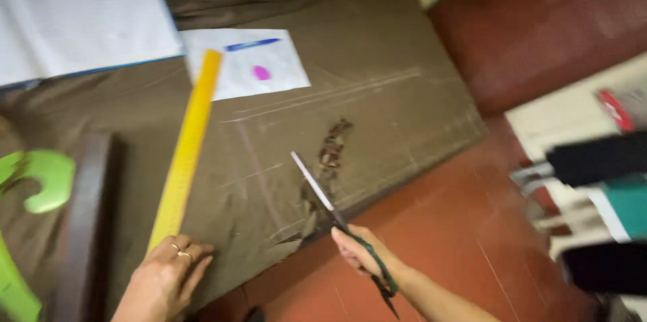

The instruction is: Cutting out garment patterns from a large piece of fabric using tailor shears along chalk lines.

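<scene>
The right hand (356, 249) grips a pair of scissors (337, 217) by the green handles. The steel blades look closed and point up and to the left, over the near edge of the brown cloth (377, 106). The cloth lies flat, marked with pale chalk lines. The left hand (165, 278) rests flat beside the near end of a long yellow ruler (187, 150), fingers spread, holding nothing.

We've got open cloth (377, 93) between the ruler (185, 153) and the scissors (320, 194), chalk lines only. Scrap pile (331, 147) sits just beside the blade tip. Far end is blocked by the paper (269, 73) with a pen (253, 44), and the notebook (74, 15). Green chair (34, 187) crowds the left edge. Red floor (458, 228) to the right lies open.
</scene>
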